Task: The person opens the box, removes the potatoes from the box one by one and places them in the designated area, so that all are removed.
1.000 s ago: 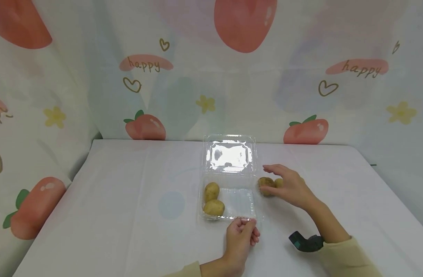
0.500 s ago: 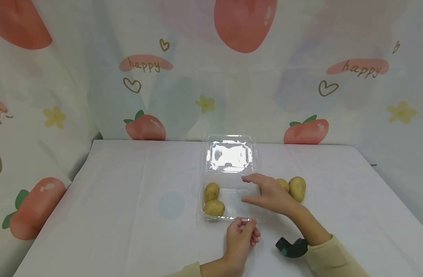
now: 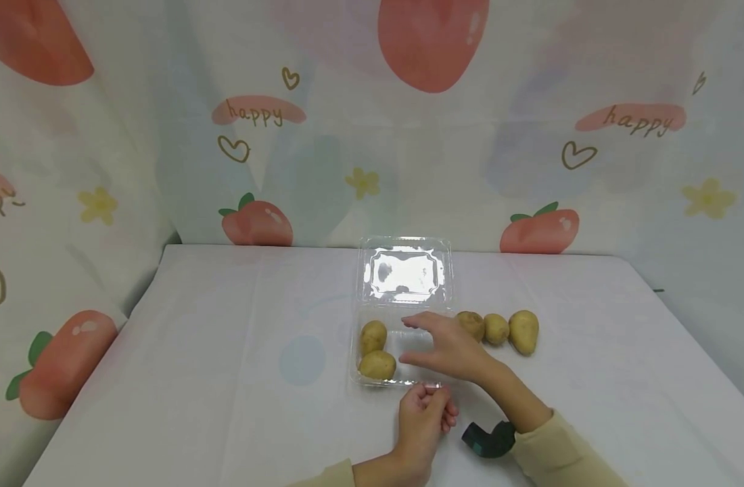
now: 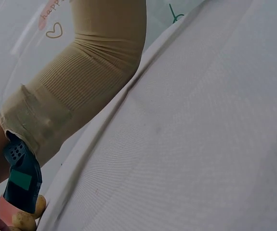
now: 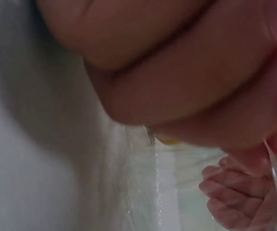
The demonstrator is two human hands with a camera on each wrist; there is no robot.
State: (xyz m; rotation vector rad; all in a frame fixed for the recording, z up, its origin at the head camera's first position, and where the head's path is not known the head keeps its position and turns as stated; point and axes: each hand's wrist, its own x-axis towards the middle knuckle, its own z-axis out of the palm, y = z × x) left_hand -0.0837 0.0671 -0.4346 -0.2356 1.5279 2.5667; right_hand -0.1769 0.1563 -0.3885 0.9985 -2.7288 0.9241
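A clear plastic clamshell box (image 3: pixel 378 383) lies with its lid (image 3: pixel 404 274) folded back. Inside, along the left side, sit two potatoes, one farther back (image 3: pixel 373 337) and one nearer the front (image 3: pixel 377 365). My left hand (image 3: pixel 419 426) pinches the box's front rim with thumb and curled fingers. Over the right half of the box, my right hand (image 3: pixel 451 348) holds nothing, thumb and fingers spread apart toward the potatoes. Three more potatoes stand in a row right of the box: one partly behind the hand (image 3: pixel 472 325), a middle one (image 3: pixel 496 329) and a longer one (image 3: pixel 523 331).
A white cloth (image 3: pixel 226 352) covers the table, with a printed curtain (image 3: pixel 323 135) behind it. A dark camera device (image 3: pixel 490 439) is strapped at the right wrist, beside the beige sleeve (image 3: pixel 561 453). Blurred curled fingers (image 5: pixel 177 77) fill much of the right wrist view.
My right hand has moved left from the loose potatoes to over the box, uncovering the row. The left hand and the potatoes have stayed put.
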